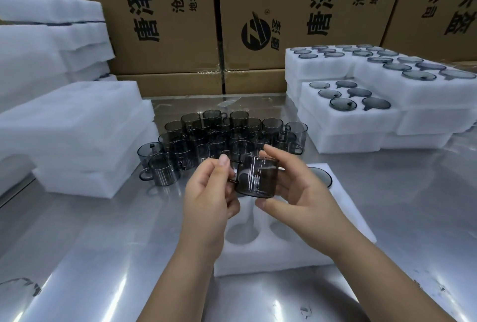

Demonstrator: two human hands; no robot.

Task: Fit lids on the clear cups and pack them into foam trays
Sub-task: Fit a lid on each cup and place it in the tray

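together, the left hand (209, 192) pinched the handle and the right hand (296, 192) grasped the body of a smoky grey clear glass cup (258, 179), held above a white foam tray (271, 252) with round holes.

bare left hand (207, 194), bare right hand (300, 192), bare forearms (180, 270)

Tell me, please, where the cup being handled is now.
Head view, centre: the cup is held between left hand and right hand above the foam tray, near the loose cups.
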